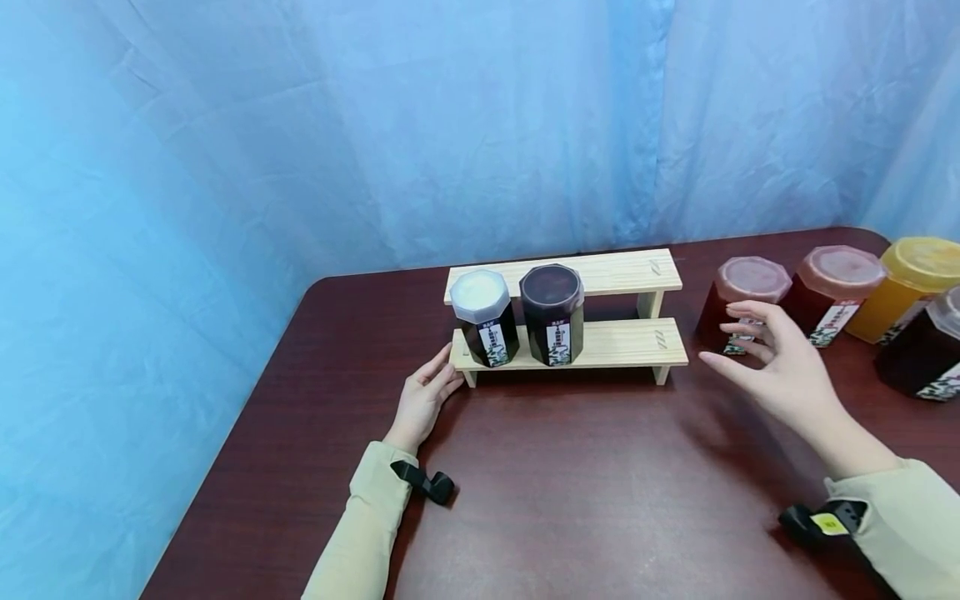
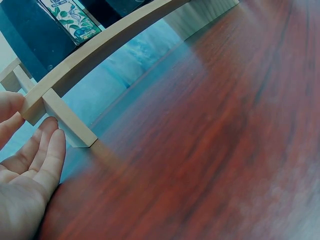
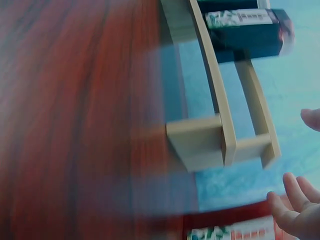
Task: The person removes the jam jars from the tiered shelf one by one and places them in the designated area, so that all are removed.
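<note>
A two-tier wooden rack (image 1: 615, 342) stands on the table, two dark jars with octagonal lids on its lower shelf. The left jar (image 1: 491, 337) has a whitish lid; the jar beside it (image 1: 557, 333) has a dark lid. My left hand (image 1: 422, 402) holds the left end of the lower shelf, fingertips around the plank's end near its leg (image 2: 70, 120). On the right, my right hand (image 1: 787, 367) hovers with fingers and thumb spread, holding nothing. It is in front of a red jar (image 1: 738, 292), which its fingers partly cover.
Beside the red jar stand another red jar (image 1: 836, 287), a yellow jar (image 1: 881, 308) and a dark jar (image 1: 918, 358) cut off by the frame edge. A blue curtain (image 1: 465, 125) hangs behind the dark wooden table (image 1: 570, 483).
</note>
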{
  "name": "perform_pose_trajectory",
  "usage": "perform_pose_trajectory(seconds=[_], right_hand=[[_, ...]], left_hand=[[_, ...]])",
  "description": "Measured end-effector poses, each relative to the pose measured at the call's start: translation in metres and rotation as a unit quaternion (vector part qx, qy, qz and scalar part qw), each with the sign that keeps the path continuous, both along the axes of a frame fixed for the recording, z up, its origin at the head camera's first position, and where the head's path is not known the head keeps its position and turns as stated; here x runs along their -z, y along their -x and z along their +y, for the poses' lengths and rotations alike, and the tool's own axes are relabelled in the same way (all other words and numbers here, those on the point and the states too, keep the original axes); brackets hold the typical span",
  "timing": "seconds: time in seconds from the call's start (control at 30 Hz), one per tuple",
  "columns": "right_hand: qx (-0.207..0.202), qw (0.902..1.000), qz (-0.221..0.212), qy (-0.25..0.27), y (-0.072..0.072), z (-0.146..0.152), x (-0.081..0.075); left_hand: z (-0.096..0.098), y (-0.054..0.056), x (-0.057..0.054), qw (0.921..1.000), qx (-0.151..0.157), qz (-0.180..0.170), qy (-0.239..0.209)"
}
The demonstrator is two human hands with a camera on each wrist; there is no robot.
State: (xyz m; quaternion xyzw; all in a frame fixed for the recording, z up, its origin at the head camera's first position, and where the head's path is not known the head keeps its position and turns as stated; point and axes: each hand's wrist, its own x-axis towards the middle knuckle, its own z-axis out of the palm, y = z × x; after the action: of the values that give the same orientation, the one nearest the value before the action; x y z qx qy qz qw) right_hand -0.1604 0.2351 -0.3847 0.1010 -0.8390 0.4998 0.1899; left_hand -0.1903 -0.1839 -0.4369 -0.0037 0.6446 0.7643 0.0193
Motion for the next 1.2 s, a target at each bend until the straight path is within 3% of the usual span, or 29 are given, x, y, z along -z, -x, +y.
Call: perform_pose_trajectory(seconds=[0.13,0.37,0.63,1.2], right_hand=[[-0.030,0.9995,0.003,-0.008,0.002,-0.024,-0.014],[-0.072,0.9965,-0.018,-0.039,0.012,-0.050,-0.017],[-0.115,0.9926,-0.034,-0.018,0.017,-0.075,-0.020],[-0.131,0.9908,-0.019,-0.025,0.032,-0.117,-0.031]], left_hand=[[0.000,0.001,-0.001,1.0000,0.002,0.004,-0.002],[0.001,0.000,-0.002,1.0000,0.004,0.006,-0.005],[0.002,0.000,-0.001,0.9997,-0.005,0.010,-0.023],[0.000,-0.001,0.000,0.9998,0.002,0.011,-0.019]])
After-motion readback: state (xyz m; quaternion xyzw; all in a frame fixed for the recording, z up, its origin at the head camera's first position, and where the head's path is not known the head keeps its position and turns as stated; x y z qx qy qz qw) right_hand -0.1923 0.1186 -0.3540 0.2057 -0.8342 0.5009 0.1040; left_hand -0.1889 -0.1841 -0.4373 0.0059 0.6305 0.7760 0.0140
